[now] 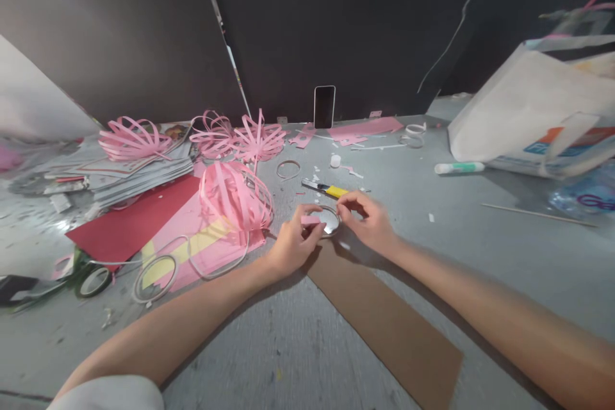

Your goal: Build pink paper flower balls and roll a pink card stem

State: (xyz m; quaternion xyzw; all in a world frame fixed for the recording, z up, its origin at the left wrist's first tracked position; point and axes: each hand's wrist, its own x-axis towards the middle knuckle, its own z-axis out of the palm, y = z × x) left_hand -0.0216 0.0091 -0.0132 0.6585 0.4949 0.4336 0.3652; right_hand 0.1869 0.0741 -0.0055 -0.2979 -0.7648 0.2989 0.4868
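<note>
In the middle of the table, my left hand [295, 237] is closed, with a small pink paper strip [311, 220] pinched between thumb and fingers. Its fingers also reach round the left side of a thin ring that looks like a roll of tape [338, 223]. My right hand [369, 221] is closed in a pinch at the ring's right edge; its fingertips are partly hidden. Just beyond both hands lies a yellow and black utility knife [331, 190]. A brown cardboard strip [389, 327] runs from beneath the hands toward the front right.
Several pink paper-strip balls [235, 195] sit at the left, near stacked papers [139, 173] and a red sheet [139, 221]. Another tape roll [156, 277] lies front left. A phone [324, 107] leans at the back. Rightward are a green-white marker [459, 168], a thin stick [538, 214] and a white bag [509, 102].
</note>
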